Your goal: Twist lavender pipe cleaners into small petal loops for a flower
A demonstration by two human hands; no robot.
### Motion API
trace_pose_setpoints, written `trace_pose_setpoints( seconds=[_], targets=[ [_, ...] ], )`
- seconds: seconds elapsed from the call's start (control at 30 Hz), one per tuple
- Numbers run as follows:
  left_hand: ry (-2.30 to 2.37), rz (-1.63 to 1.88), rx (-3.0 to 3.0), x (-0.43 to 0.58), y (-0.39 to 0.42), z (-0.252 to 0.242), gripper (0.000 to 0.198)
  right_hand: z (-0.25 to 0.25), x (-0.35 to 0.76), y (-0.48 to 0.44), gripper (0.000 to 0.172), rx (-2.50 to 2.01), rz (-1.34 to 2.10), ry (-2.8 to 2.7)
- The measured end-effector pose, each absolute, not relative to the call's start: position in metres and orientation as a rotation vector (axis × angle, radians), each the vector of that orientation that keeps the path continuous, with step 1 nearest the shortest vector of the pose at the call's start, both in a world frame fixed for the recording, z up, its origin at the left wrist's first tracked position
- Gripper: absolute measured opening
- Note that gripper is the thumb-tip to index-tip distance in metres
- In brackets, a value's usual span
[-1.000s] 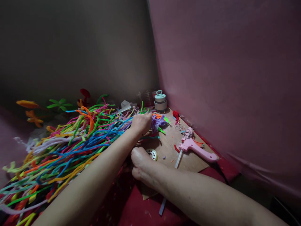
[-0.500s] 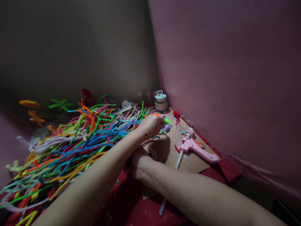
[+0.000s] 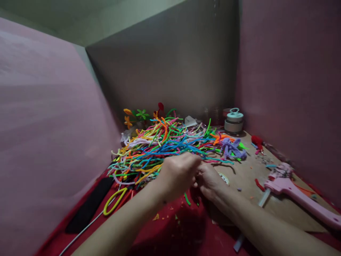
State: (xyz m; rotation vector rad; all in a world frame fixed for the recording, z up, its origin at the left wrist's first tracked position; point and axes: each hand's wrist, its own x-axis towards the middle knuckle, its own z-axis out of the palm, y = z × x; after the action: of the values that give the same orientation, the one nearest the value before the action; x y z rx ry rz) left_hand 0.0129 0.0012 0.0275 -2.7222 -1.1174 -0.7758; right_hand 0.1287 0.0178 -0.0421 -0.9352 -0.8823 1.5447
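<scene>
In the middle of the head view, my left hand [image 3: 181, 174] is closed, its back turned to me and slightly blurred. Right against it is my right hand [image 3: 210, 179], with fingers curled toward the left fingertips. Whatever the two hold, if anything, is hidden behind the knuckles. Just beyond them spreads a big heap of colourful pipe cleaners [image 3: 170, 147]. A bent purple pipe-cleaner shape [image 3: 231, 148] lies on the brown board [image 3: 239, 206], past my right hand. Close to my right wrist sits a small round white piece [image 3: 224, 178], partly covered.
A pink glue gun [image 3: 295, 190] with a clear stick lies on the board at right. At the back stand a mint-lidded jar [image 3: 233, 122] and pipe-cleaner flowers [image 3: 142, 113]. A black strip [image 3: 89, 206], a white cable [image 3: 81, 233] and orange scraps [image 3: 156, 217] lie on the red cloth.
The view has swung left. My left hand has drawn back from the purple pieces at the board's far side and now meets my right hand. The purple shape lies uncovered.
</scene>
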Motion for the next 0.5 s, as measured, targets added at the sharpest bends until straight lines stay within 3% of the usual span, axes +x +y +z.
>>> trace_pose_setpoints(
  seconds=[0.1, 0.2, 0.5],
  targets=[
    [-1.557, -0.920, -2.455, -0.045, 0.016, 0.035, 0.017, -0.040, 0.126, 0.021, 0.009, -0.820, 1.760, -0.828],
    [-1.776, -0.933, -2.296, -0.086, 0.021, 0.032, 0.016, -0.036, 0.125, 0.019, 0.013, -0.775, 1.729, -0.775],
    [-1.648, -0.666, -2.297, -0.094, 0.029, 0.009, 0.029, -0.010, 0.132, 0.014, 0.009, -0.658, 1.531, -0.801]
  ],
)
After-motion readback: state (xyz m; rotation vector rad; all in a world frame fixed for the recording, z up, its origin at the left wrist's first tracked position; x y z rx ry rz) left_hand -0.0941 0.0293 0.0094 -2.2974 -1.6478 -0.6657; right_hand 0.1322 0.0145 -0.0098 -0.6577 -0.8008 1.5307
